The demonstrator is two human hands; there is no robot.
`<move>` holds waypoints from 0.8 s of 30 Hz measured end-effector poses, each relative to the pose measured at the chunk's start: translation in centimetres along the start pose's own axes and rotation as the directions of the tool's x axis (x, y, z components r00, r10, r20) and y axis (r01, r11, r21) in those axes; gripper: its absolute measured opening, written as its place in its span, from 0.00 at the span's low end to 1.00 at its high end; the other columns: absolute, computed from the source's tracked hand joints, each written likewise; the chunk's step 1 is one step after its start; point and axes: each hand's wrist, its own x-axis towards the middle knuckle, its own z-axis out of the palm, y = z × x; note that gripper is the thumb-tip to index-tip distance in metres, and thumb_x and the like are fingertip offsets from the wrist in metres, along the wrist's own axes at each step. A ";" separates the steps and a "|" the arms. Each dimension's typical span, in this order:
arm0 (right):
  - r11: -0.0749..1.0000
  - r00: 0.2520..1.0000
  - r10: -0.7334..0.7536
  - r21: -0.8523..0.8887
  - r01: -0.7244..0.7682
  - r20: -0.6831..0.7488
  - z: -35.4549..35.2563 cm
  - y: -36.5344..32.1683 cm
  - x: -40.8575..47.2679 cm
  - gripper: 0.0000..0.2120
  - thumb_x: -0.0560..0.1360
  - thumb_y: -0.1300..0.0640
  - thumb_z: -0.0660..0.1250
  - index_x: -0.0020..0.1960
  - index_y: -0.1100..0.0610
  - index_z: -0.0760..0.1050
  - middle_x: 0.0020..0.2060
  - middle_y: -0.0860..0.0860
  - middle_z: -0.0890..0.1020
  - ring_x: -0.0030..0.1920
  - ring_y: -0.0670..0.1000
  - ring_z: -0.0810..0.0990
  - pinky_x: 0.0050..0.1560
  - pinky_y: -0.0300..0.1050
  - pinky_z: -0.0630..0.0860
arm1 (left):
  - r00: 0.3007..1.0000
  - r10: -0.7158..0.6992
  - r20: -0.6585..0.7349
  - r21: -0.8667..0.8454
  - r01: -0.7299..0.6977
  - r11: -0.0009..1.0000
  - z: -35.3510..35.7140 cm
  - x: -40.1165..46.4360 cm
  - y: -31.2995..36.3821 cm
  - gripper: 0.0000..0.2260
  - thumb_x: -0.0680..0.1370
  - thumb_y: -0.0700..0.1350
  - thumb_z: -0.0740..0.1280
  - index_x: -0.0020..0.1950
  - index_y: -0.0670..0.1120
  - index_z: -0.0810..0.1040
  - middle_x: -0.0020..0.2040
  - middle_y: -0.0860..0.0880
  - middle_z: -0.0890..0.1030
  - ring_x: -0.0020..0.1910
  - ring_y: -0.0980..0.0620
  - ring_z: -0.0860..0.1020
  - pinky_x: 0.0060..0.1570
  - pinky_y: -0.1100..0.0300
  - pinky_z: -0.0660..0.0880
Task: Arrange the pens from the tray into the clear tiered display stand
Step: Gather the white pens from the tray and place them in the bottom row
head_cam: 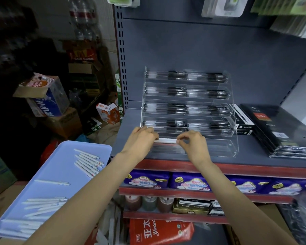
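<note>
White pen (165, 140) pinched at both ends: left hand (141, 138) on its left tip, right hand (193, 142) on its right, fingers of each closed around the barrel. Held level, long axis running left to right, parallel to the front lip of the stand (234, 138) and just above its lowest trough. Trough lying directly below and slightly beyond the pen, so likely only a short drop down and forward, no turning needed. Upper four tiers already filled with black pens (177, 107); the bottom one seemingly still mostly bare, though hard to tell through the clear plastic. More white pens lying loose on the tray (64, 156), down to the left, nearer the left hand for the next pickup.
</note>
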 end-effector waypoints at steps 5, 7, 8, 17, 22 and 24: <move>0.982 0.998 -0.054 0.181 0.060 -0.037 0.7 -3.5 -0.5 0.07 0.73 0.62 0.69 0.51 0.58 0.81 0.48 0.52 0.81 0.44 0.45 0.77 0.47 0.28 0.69 | 0.978 -0.081 -0.191 -0.219 0.038 0.975 -1.1 -2.2 -1.6 0.12 0.78 0.42 0.64 0.61 0.48 0.77 0.56 0.49 0.77 0.59 0.48 0.72 0.57 0.54 0.67; 0.967 0.997 -0.068 0.245 0.071 -0.022 1.6 -5.9 -0.6 0.08 0.74 0.62 0.68 0.53 0.57 0.80 0.47 0.52 0.81 0.40 0.41 0.76 0.43 0.23 0.69 | 0.955 -0.183 -0.232 -0.349 0.094 0.932 -1.4 -3.7 -3.4 0.10 0.76 0.41 0.67 0.57 0.46 0.79 0.51 0.47 0.80 0.53 0.47 0.75 0.53 0.52 0.73; 0.955 0.997 -0.077 0.287 0.076 -0.009 2.2 -7.3 -0.7 0.09 0.74 0.62 0.67 0.54 0.56 0.79 0.46 0.52 0.81 0.39 0.40 0.75 0.42 0.22 0.69 | 0.943 -0.243 -0.227 -0.417 0.131 0.900 -1.6 -4.5 -4.4 0.09 0.75 0.40 0.68 0.55 0.46 0.80 0.49 0.48 0.80 0.50 0.49 0.77 0.51 0.51 0.75; 0.919 0.938 -0.247 0.367 0.146 0.245 13.6 -18.4 -3.4 0.12 0.78 0.63 0.60 0.59 0.57 0.76 0.51 0.53 0.80 0.44 0.44 0.75 0.47 0.33 0.72 | 0.802 -0.598 -0.011 -0.487 0.518 0.704 1.0 -13.2 -16.4 0.07 0.76 0.40 0.67 0.53 0.45 0.80 0.50 0.47 0.82 0.49 0.49 0.78 0.51 0.57 0.73; 0.974 0.889 -0.164 0.215 0.077 0.427 22.8 -19.6 -3.7 0.12 0.78 0.64 0.58 0.59 0.61 0.75 0.54 0.58 0.77 0.51 0.56 0.78 0.56 0.51 0.74 | 0.768 -0.619 0.163 -0.463 0.613 0.640 5.2 -16.8 -22.7 0.09 0.76 0.38 0.65 0.56 0.43 0.79 0.54 0.44 0.81 0.53 0.46 0.78 0.51 0.55 0.74; 0.994 0.871 -0.079 0.104 0.033 0.484 25.8 -19.0 -3.5 0.12 0.78 0.63 0.59 0.60 0.61 0.74 0.56 0.59 0.75 0.56 0.58 0.76 0.56 0.53 0.74 | 0.769 -0.585 0.259 -0.407 0.636 0.656 7.2 -17.4 -24.7 0.12 0.77 0.39 0.63 0.59 0.43 0.77 0.59 0.43 0.79 0.58 0.43 0.76 0.55 0.52 0.74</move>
